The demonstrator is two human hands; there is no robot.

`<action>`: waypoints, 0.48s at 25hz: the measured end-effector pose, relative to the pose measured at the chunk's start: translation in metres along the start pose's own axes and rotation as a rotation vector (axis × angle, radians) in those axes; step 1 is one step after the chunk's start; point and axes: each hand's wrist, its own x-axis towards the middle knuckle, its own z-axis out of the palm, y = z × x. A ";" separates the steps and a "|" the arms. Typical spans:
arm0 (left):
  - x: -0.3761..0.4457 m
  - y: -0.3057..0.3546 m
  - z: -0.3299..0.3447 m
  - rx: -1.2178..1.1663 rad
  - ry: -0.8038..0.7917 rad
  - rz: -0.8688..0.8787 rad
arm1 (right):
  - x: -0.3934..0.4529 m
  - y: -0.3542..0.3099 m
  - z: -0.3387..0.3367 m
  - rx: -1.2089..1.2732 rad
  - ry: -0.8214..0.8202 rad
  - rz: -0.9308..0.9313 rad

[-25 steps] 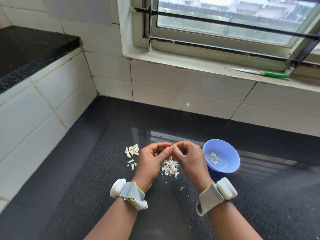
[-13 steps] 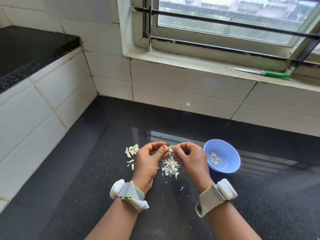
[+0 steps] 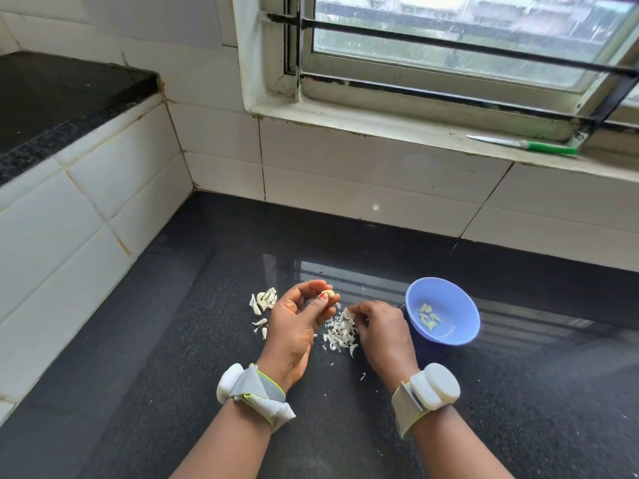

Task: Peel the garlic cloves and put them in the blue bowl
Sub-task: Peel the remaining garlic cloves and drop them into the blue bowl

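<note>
My left hand [image 3: 297, 323] pinches a pale garlic clove [image 3: 328, 294] between thumb and fingers, above the black counter. My right hand [image 3: 380, 330] has dropped to the pile of white peels [image 3: 339, 331] and pinches a scrap of skin [image 3: 346, 313] at its fingertips. To the right stands the blue bowl [image 3: 460, 305], tilted toward me, with several peeled cloves [image 3: 428, 318] inside. A small heap of unpeeled cloves [image 3: 263, 300] lies left of my left hand.
The black granite counter [image 3: 173, 340] meets white tiled walls at the left and back. A green-handled knife [image 3: 525, 145] lies on the window sill at the upper right. A raised black ledge [image 3: 52, 98] sits at the far left.
My hands have come apart. The right hand moved down to the peel pile with a piece of skin, while the left hand keeps the clove, now mostly bare.
</note>
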 end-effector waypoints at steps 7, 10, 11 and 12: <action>0.001 -0.001 -0.001 0.065 0.028 0.011 | 0.003 -0.002 -0.001 0.145 0.090 -0.025; 0.002 -0.003 0.000 0.120 0.055 0.030 | 0.002 -0.013 -0.009 0.435 0.116 -0.005; 0.003 -0.003 0.000 0.148 0.064 0.038 | 0.002 -0.016 -0.012 0.519 0.088 -0.008; 0.003 -0.004 0.000 0.175 0.072 0.047 | 0.002 -0.020 -0.014 0.570 0.055 -0.015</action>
